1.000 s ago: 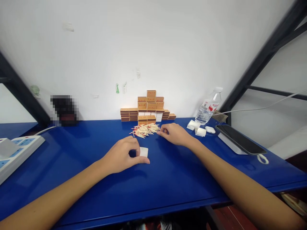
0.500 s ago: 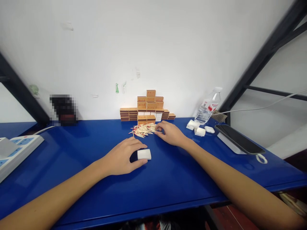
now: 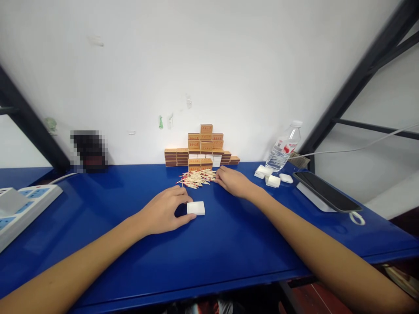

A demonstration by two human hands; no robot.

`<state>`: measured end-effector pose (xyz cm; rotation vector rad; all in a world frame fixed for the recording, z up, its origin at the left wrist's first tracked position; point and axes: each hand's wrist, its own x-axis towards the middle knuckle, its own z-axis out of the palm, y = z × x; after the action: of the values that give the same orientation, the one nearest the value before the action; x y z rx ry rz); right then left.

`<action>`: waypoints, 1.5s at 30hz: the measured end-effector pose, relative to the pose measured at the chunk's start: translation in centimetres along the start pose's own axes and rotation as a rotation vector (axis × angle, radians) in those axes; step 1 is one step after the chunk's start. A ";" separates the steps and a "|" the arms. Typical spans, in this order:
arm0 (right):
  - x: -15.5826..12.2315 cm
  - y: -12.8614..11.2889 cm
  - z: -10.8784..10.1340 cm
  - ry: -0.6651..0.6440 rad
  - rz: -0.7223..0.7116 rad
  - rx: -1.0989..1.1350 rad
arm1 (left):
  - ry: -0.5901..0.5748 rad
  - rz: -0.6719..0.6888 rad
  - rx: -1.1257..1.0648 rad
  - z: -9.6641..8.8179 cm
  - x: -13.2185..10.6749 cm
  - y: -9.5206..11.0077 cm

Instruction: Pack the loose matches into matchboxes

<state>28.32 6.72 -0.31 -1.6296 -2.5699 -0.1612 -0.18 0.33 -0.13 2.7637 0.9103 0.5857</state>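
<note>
My left hand (image 3: pixel 166 210) has its thumb and fingers on either side of a small white matchbox tray (image 3: pixel 196 208), which rests on the blue table. A loose heap of matchsticks (image 3: pixel 198 178) with red heads lies beyond it, in front of the stacked matchboxes. At the heap's right edge is my right hand (image 3: pixel 233 181), its thumb and fingers pinched together; whether a matchstick is between them is hidden. Orange-brown matchboxes (image 3: pixel 206 145) rise in a stepped stack against the wall, with white box sides showing in its lower middle.
Small white boxes (image 3: pixel 273 181), a white earphone case (image 3: pixel 286 178) and a clear water bottle (image 3: pixel 284 146) stand at the right. A phone (image 3: pixel 327 191) leans on a white block there. On the left lies a power strip (image 3: pixel 42 198); a cable crosses at right.
My left thumb and fingers have closed in on the white tray. My right fingers have drawn together and shifted slightly right, at the edge of the matchsticks.
</note>
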 end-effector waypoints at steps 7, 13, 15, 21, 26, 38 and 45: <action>-1.0 0.7 -1.0 0.010 -0.026 0.000 | 0.021 -0.034 0.070 0.2 0.0 -0.5; -2.1 0.3 -2.3 0.081 -0.104 0.131 | 0.087 -0.054 0.097 0.6 0.1 -0.8; -2.5 -0.8 -2.9 0.078 -0.157 0.222 | 0.095 -0.070 0.093 0.6 0.1 -0.8; -3.5 -4.8 -3.4 0.015 -0.296 0.349 | 0.077 -0.128 0.063 0.6 0.3 -0.5; -3.7 -6.0 -3.1 -0.015 -0.376 0.225 | 0.069 -0.137 0.026 0.6 0.3 -0.2; -3.6 -6.0 -2.8 0.056 -0.407 0.086 | 0.046 -0.115 -0.033 0.6 0.4 -0.2; -3.6 -6.3 -2.7 0.039 -0.410 0.163 | 0.063 -0.089 -0.026 0.6 0.4 0.0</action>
<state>24.21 0.46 1.66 -1.0234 -2.7687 -0.0097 0.34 0.57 -0.55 2.6799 1.0263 0.6674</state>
